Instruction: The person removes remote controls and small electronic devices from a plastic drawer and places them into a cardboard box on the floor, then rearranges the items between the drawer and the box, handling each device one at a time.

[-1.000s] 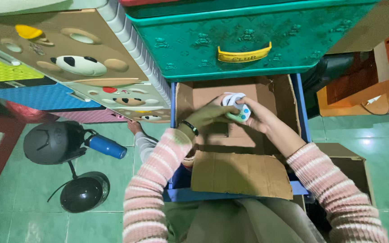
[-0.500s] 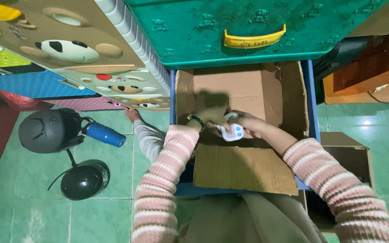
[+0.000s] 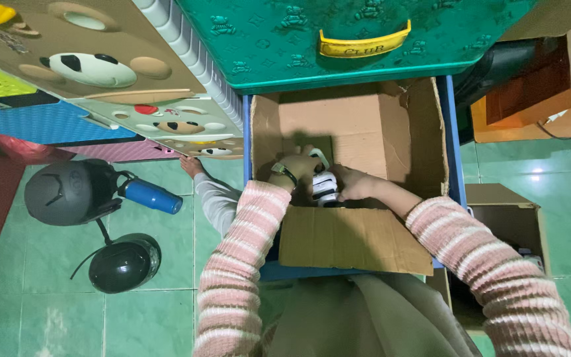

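Observation:
An open cardboard box (image 3: 424, 132) sits inside a blue drawer (image 3: 456, 139) below me. Both my hands are down inside the box, close to its near wall. My left hand (image 3: 299, 170), with a dark band at the wrist, and my right hand (image 3: 355, 185) together grip a small white and dark object (image 3: 325, 187) between them. What the object is cannot be made out. The near flap of the box (image 3: 351, 238) folds out toward me and hides the lower part of the inside. My sleeves are pink and white striped.
A green plastic drawer front with a yellow handle (image 3: 363, 43) overhangs the box. Left on the green tiled floor lie a grey helmet (image 3: 67, 192), a black helmet (image 3: 123, 263) and a blue bottle (image 3: 153, 197). Another cardboard box (image 3: 510, 211) stands at right. A bare foot (image 3: 191, 165) shows beside the drawer.
My hands have lowered the small white object from the middle of the box toward its near wall, deeper inside. The view has shifted slightly.

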